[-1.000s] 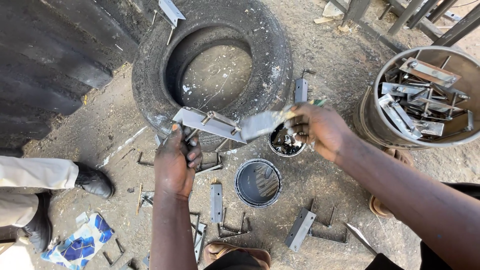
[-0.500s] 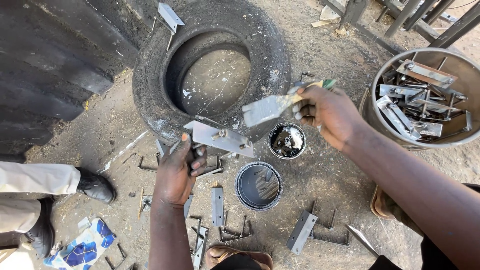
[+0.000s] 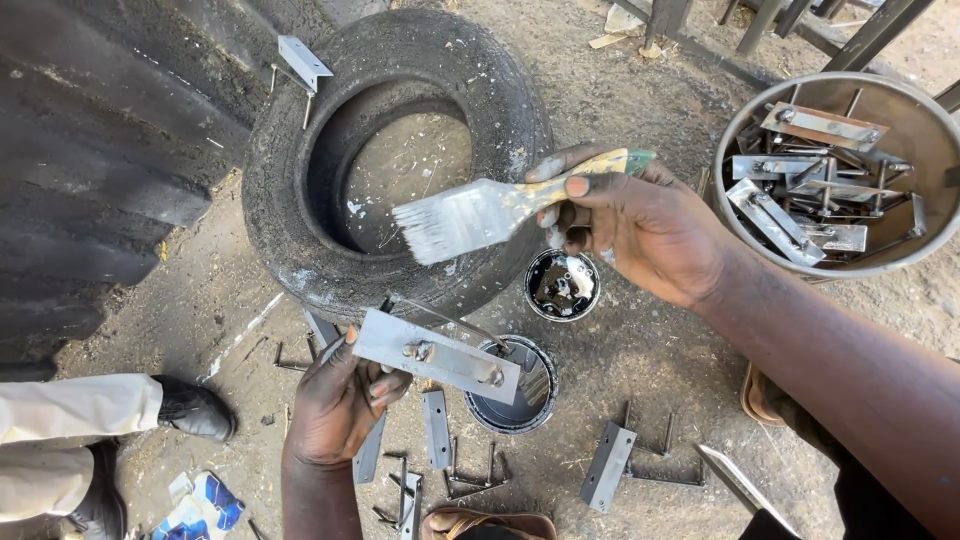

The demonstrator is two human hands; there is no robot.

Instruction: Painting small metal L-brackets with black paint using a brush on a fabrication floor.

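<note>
My left hand (image 3: 335,405) fingers clamp a metal bracket (image 3: 435,355); right hand (image 3: 640,225) fingers grip a paintbrush (image 3: 480,213), seemingly paint-coated, above small tin (image 3: 562,285).

- The metal tub (image 3: 905,255) of brackets is cut off by the right edge.
- A bystander's black shoe (image 3: 193,408) shows; the trouser leg runs off the left edge.
- The sandal (image 3: 490,523) is cropped at the bottom edge.
- The left hand (image 3: 335,405) hides the near end of the grey metal plate (image 3: 437,355).
</note>
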